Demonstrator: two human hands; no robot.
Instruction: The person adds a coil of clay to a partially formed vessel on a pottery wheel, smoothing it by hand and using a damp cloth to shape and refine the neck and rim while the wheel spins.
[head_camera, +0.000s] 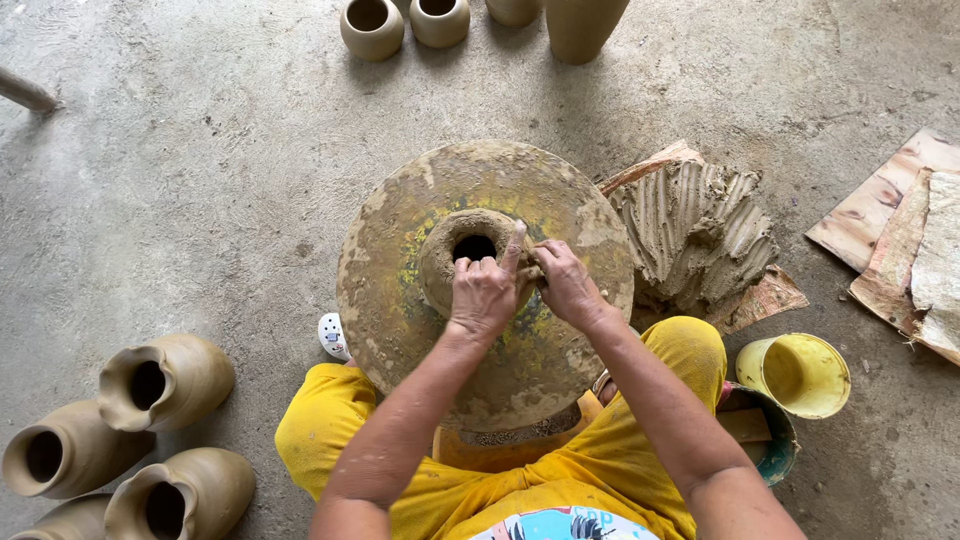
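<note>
A round, clay-smeared potter's wheel (400, 300) lies flat in front of me. At its middle stands a small hollow clay form (450, 250) with a dark opening. My left hand (487, 290) rests on the form's near rim, index finger stretched along the edge. My right hand (565, 283) presses the rim from the right, fingers pinching a bit of clay against the wall. Both hands are smeared with clay and touch each other.
A ridged lump of raw clay (695, 230) sits on boards right of the wheel. A yellow bucket (800, 375) lies tipped at right. Finished clay pots lie at lower left (165, 380) and stand at the top (372, 27). Wooden boards (890, 230) lie far right.
</note>
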